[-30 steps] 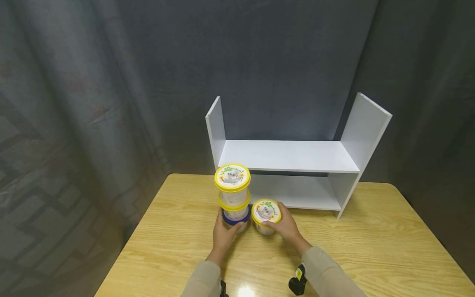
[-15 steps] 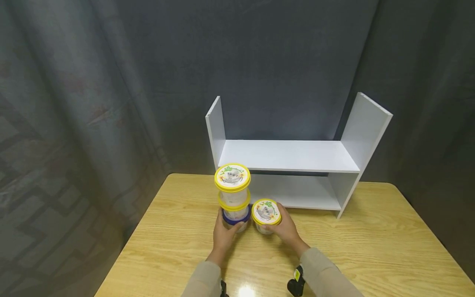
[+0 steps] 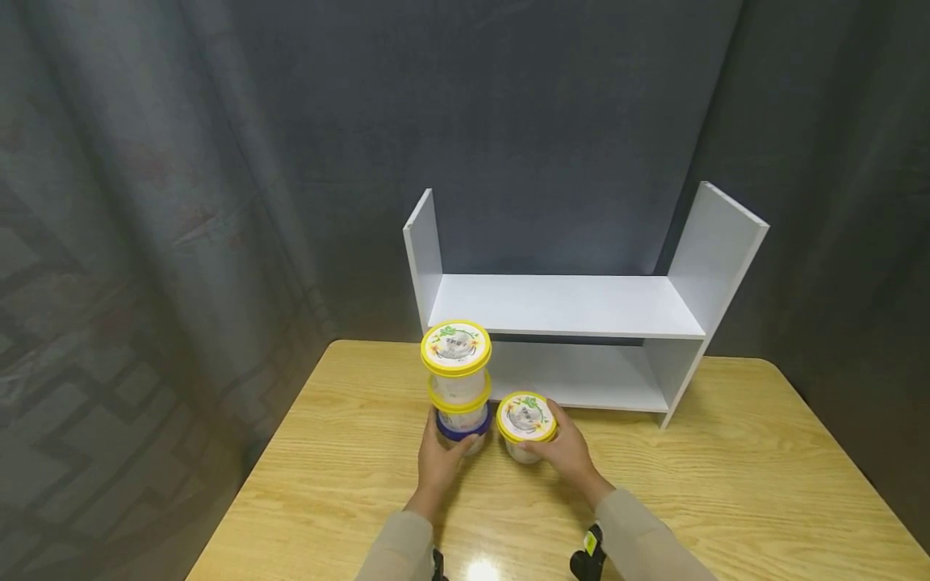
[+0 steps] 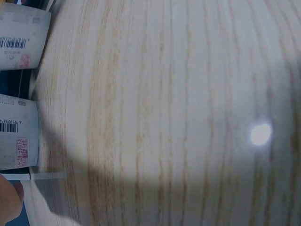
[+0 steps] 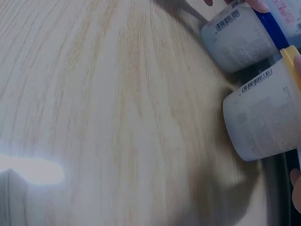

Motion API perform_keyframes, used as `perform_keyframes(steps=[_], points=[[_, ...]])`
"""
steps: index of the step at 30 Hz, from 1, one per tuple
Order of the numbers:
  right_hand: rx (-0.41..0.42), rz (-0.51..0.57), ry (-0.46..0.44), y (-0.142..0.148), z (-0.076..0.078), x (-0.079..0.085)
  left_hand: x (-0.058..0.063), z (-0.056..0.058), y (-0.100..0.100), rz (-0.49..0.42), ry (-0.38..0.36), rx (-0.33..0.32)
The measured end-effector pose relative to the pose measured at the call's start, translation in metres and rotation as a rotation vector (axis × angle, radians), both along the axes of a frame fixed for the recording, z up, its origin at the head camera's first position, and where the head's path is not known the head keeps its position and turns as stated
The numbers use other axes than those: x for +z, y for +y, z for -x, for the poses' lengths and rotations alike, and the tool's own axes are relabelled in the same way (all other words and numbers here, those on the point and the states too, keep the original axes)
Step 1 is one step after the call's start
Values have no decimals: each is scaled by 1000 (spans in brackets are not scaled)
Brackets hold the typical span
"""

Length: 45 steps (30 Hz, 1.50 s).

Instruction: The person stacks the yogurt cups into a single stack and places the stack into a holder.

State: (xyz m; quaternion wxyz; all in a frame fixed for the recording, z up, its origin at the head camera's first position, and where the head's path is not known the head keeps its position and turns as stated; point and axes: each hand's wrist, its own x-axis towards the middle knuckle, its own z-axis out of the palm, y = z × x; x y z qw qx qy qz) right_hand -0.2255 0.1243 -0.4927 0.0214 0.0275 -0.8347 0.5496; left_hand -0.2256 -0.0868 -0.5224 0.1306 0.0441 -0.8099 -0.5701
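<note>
Three round tubs stand in a stack at the front left of the white shelf. The top tub (image 3: 455,348) and the middle tub (image 3: 459,401) have yellow lids; the bottom tub (image 3: 474,446) has a blue lid. My left hand (image 3: 436,464) grips the bottom tub near its lid, its far fingers partly hidden. Just right of the stack, my right hand (image 3: 572,456) holds a separate yellow-lidded tub (image 3: 525,418) by its right side, thumb in front. In the right wrist view this single tub (image 5: 263,115) sits upright beside the blue-lidded tub (image 5: 240,37), both showing barcodes.
A white two-level shelf (image 3: 567,307) stands directly behind the tubs, with upright side panels. The wooden table (image 3: 763,476) extends on both sides and in front. Dark grey curtains (image 3: 552,129) hang behind and at the sides. A glare spot (image 3: 481,570) lies near the front.
The right hand and its yellow-lidded tub have shifted slightly right and towards me, opening a little more gap from the stack. My left hand and the stack look the same.
</note>
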Motion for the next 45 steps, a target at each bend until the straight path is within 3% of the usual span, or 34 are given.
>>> perform_keyframes(steps=[14,33,45], points=[[3,-29,22,18,-5,27,0,0,0,18,-7,9],[13,-90,91,33,-13,91,2,-2,0,26,-2,6],[49,-113,184,34,-12,132,4,-2,0,35,-5,4]])
